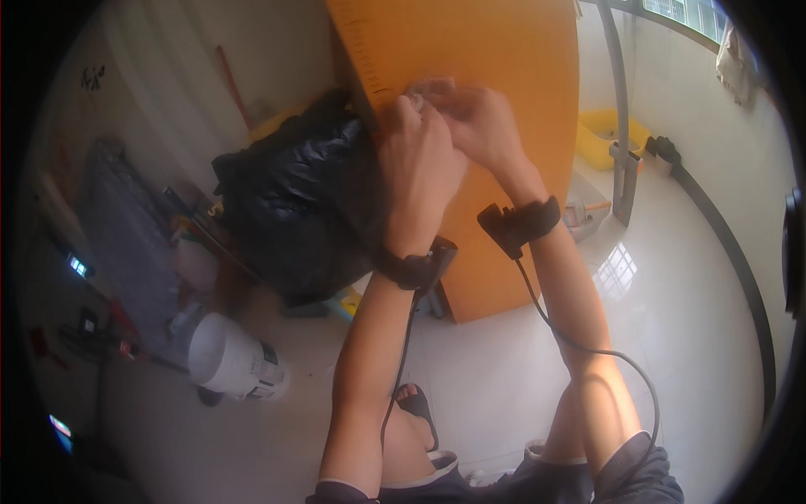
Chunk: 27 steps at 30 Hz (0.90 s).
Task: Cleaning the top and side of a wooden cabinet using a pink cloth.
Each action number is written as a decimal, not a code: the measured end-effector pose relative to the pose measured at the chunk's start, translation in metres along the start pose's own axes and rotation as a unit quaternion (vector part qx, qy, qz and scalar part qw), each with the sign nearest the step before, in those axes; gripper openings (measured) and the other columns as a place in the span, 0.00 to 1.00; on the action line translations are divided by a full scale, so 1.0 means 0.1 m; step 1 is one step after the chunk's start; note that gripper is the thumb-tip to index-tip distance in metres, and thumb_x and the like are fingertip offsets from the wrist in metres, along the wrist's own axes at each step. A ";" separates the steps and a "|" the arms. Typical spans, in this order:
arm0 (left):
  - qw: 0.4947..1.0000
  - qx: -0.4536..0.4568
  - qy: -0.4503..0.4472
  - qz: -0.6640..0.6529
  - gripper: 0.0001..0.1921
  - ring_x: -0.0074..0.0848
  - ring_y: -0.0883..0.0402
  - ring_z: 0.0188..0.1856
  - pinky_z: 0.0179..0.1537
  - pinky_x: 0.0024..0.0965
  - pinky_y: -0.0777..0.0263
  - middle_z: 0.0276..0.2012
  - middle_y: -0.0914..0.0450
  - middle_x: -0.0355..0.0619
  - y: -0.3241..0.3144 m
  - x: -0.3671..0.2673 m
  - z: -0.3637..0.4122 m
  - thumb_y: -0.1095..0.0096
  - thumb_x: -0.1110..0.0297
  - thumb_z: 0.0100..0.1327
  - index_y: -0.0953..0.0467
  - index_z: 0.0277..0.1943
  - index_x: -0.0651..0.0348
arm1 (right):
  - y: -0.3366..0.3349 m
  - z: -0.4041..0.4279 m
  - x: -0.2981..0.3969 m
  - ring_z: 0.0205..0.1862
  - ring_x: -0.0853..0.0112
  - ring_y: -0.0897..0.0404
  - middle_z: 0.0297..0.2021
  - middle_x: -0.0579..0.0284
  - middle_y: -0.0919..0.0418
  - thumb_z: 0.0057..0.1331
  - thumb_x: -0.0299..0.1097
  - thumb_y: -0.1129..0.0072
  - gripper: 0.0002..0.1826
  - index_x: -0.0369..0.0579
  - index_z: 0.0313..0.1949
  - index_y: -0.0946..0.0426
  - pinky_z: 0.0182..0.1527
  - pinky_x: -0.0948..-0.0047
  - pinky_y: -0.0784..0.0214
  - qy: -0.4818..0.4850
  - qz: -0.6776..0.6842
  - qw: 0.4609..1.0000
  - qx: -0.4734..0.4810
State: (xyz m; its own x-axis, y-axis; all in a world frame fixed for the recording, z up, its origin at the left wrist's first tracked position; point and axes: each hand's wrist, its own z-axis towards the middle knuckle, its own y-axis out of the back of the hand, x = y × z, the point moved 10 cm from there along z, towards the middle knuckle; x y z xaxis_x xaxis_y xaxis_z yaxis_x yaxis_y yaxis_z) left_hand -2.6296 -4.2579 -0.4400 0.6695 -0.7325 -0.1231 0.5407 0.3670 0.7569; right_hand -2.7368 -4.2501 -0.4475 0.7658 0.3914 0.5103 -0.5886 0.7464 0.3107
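Observation:
Both of my hands meet in front of a tall orange-brown panel [497, 277]. My left hand [419, 151] has its fingers bent around part of a small, pale, crumpled thing [434, 85], perhaps cloth or plastic; its kind is too blurred to tell. Close beside it, my right hand [488, 126] pinches the same thing from the right. The fingertips are partly hidden and blurred. Each wrist wears a black strap with a small device and a cable. A black plastic bag [308, 195] bulges just left of my left hand, against the panel's left side.
A white plastic bucket [233, 356] stands on the glossy tiled floor at the lower left. Tools and a grey sheet-like thing [129, 233] lie farther left. Behind the panel at right are a yellow basin [595, 142], a grey pole [618, 94] and a wall.

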 end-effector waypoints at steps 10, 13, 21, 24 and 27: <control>0.996 -0.088 -0.024 0.018 0.23 0.58 0.18 0.50 0.48 0.53 0.22 0.60 0.29 0.61 -0.01 0.04 -0.01 0.38 0.71 0.64 0.30 0.61 0.70 | -0.03 -0.08 0.13 0.40 0.47 0.18 0.38 0.45 0.18 0.61 0.34 0.40 0.15 0.53 0.48 0.14 0.42 0.56 0.26 0.096 -0.015 0.993 -0.062; 0.999 0.002 -0.014 0.035 0.25 0.58 0.18 0.50 0.48 0.53 0.21 0.60 0.30 0.61 -0.13 0.12 0.00 0.37 0.73 0.63 0.32 0.62 0.67 | -0.19 -0.11 0.08 0.45 0.47 0.20 0.42 0.45 0.19 0.64 0.34 0.41 0.17 0.53 0.52 0.15 0.46 0.55 0.26 0.022 -0.035 0.999 0.030; 0.991 -0.113 -0.052 -0.056 0.17 0.57 0.18 0.48 0.46 0.54 0.21 0.52 0.23 0.58 -0.15 0.05 -0.05 0.35 0.70 0.62 0.22 0.52 0.67 | 0.09 -0.07 0.07 0.33 0.47 0.16 0.31 0.44 0.15 0.58 0.33 0.42 0.15 0.43 0.41 0.12 0.40 0.55 0.22 0.052 -0.005 0.997 -0.051; 0.975 -0.116 -0.070 -0.176 0.15 0.56 0.19 0.52 0.52 0.51 0.23 0.51 0.23 0.58 -0.18 0.01 -0.14 0.39 0.75 0.61 0.22 0.51 0.71 | 0.17 -0.06 -0.19 0.30 0.53 0.13 0.29 0.42 0.15 0.57 0.32 0.42 0.17 0.42 0.44 0.13 0.38 0.61 0.20 -0.013 0.005 0.999 0.042; 0.946 -0.163 -0.112 -0.257 0.20 0.54 0.23 0.59 0.61 0.44 0.27 0.56 0.24 0.61 -0.11 0.04 -0.21 0.45 0.82 0.58 0.23 0.55 0.73 | 0.20 -0.12 -0.26 0.32 0.60 0.11 0.29 0.45 0.14 0.56 0.31 0.39 0.17 0.41 0.45 0.13 0.39 0.66 0.19 0.011 0.063 0.997 0.051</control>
State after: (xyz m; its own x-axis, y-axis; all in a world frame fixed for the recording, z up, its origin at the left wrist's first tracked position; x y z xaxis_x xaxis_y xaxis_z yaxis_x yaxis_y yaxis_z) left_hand -2.6222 -4.2527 -0.4619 0.1702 -0.9520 -0.2545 0.9184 0.0596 0.3911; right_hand -2.7653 -4.2391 -0.4640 0.6886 0.4910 0.5337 -0.7031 0.6324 0.3252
